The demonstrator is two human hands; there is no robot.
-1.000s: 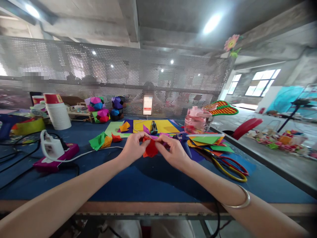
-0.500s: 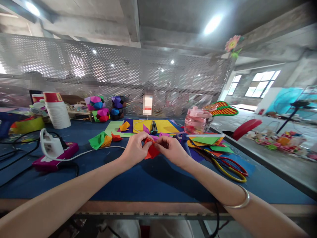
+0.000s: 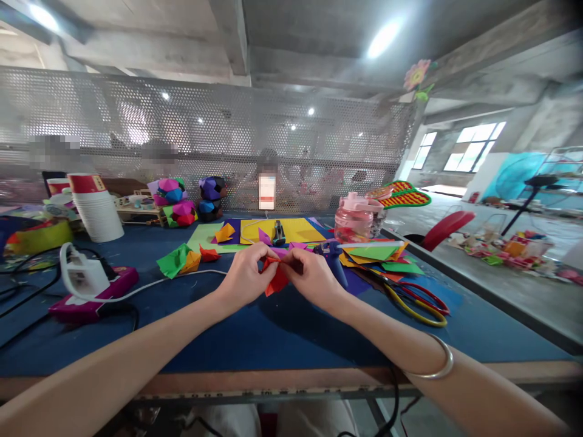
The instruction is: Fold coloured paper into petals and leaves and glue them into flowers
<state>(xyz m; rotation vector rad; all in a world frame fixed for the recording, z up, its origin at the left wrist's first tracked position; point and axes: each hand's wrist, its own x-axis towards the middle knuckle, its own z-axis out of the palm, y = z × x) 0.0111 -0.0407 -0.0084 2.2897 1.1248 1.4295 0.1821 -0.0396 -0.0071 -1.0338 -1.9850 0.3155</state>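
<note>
Both hands pinch a folded piece of red origami paper (image 3: 276, 280) above the blue table. My left hand (image 3: 249, 274) grips its left side between thumb and fingers; my right hand (image 3: 314, 276) pinches its upper right edge. The fingers cover part of the folds. Beyond the hands lie purple folded pieces (image 3: 264, 237) and a small stapler (image 3: 279, 233) on a yellow sheet (image 3: 303, 230). A blue glue gun (image 3: 334, 261) rests just right of my right hand. To the left are green (image 3: 174, 261), orange (image 3: 191, 261) and red-orange (image 3: 209, 254) folded papers.
Scissors (image 3: 416, 303) and stacked coloured paper (image 3: 373, 255) lie on the right near a pink bottle (image 3: 353, 218). A purple power strip (image 3: 91, 303) with a white cable, paper cups (image 3: 95, 209) and origami balls (image 3: 175, 203) stand left. A phone (image 3: 266, 192) stands upright at the mesh screen.
The red paper has turned slightly in my fingers, and my right fingertips have come closer to my left ones. The whole view has shifted a little.
</note>
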